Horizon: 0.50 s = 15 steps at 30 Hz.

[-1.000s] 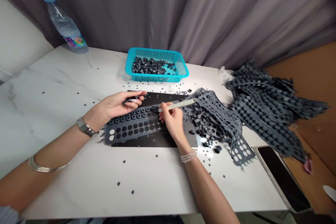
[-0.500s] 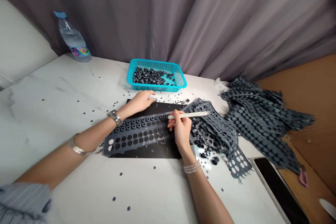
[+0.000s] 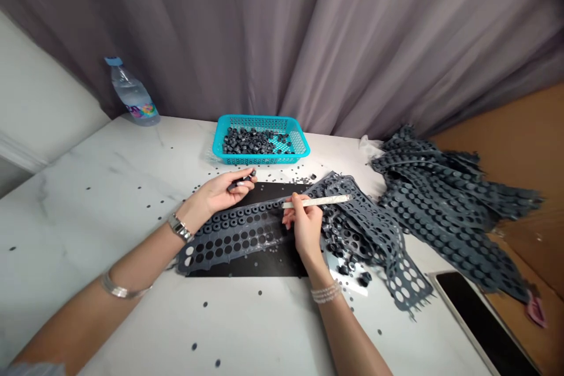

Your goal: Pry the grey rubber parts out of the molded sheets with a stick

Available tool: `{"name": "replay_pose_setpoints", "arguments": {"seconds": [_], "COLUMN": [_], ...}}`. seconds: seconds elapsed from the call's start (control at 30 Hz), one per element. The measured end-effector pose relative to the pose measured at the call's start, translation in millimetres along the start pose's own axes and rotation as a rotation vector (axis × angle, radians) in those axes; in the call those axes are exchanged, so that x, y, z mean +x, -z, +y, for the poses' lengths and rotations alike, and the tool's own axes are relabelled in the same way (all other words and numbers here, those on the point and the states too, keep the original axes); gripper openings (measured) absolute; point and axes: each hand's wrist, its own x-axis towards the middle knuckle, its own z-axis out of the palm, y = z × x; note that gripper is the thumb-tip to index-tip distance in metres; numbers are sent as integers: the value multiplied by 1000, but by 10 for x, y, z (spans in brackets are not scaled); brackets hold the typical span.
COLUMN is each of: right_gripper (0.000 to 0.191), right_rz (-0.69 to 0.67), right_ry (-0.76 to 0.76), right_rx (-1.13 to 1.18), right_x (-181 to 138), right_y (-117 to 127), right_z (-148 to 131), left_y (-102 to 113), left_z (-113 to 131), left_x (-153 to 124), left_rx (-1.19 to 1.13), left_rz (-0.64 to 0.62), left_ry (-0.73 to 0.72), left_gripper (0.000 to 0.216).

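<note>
My left hand [image 3: 231, 188], turned partly palm up, is closed round some small black rubber pieces [image 3: 250, 177] above the back edge of the black mat [image 3: 273, 191]. A pale, wrapped-looking stick [image 3: 328, 201] is gripped in my right hand [image 3: 306, 220], its left end over the dark grey rubber sheet [image 3: 233, 241]. Rows of ring-shaped pieces still sit in the sheet's upper part, and round holes run along its lower part. Beside my right hand lie loose black pieces [image 3: 337, 247] and a crumpled perforated sheet [image 3: 365, 211].
Behind the mat stands a turquoise basket [image 3: 264, 159] with many black pieces inside. A water bottle [image 3: 134, 94] is at the far left. To the right are a heap of studded rubber sheets [image 3: 432, 205], a phone [image 3: 480, 317] and pink-handled scissors [image 3: 536, 310]. Small dark discs dot the white table [image 3: 145, 317].
My left hand has turned over and closed round small black pieces, where it was palm down over the mat. My right hand keeps the stick in about the same place. The view has tilted up slightly.
</note>
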Motion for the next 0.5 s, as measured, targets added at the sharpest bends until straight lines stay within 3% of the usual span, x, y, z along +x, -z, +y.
{"name": "replay_pose_setpoints", "arguments": {"seconds": [0.17, 0.3, 0.5], "right_gripper": [32, 32, 31], "right_rz": [-17, -32, -59], "right_ry": [11, 9, 7], "right_rx": [31, 56, 92], "right_x": [5, 11, 36], "right_y": [-7, -21, -32], "right_z": [-10, -29, -45], "left_y": [-236, -400, -620], "left_z": [39, 6, -139], "left_x": [-485, -754, -1019], "left_rx": [-289, -515, -573], "left_rz": [-14, 60, 150], "left_ry": [96, 147, 94], "left_gripper": [22, 22, 26]}}
